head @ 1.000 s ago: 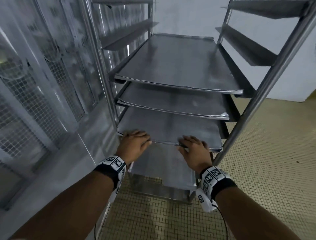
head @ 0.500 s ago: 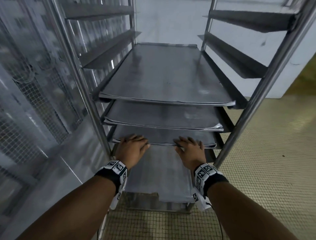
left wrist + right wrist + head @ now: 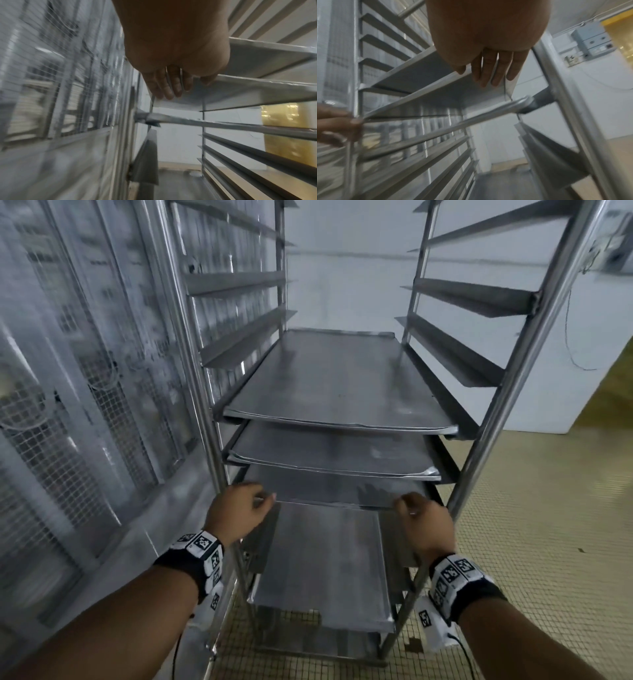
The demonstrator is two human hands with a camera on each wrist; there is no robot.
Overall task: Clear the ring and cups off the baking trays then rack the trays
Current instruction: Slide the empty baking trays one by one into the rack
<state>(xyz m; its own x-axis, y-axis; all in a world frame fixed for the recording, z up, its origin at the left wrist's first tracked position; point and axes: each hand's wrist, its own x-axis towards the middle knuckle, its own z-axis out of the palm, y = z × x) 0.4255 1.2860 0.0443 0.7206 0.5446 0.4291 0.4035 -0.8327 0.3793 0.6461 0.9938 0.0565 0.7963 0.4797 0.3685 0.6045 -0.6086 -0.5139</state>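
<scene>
Trays (image 3: 335,381) stacked in rack (image 3: 507,392), hands (image 3: 236,513) at third

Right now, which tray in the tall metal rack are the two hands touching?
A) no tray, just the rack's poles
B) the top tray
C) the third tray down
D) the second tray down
C: in the head view the left hand and the right hand are both at the front edge of the third tray, below the top tray and the second tray.
</scene>
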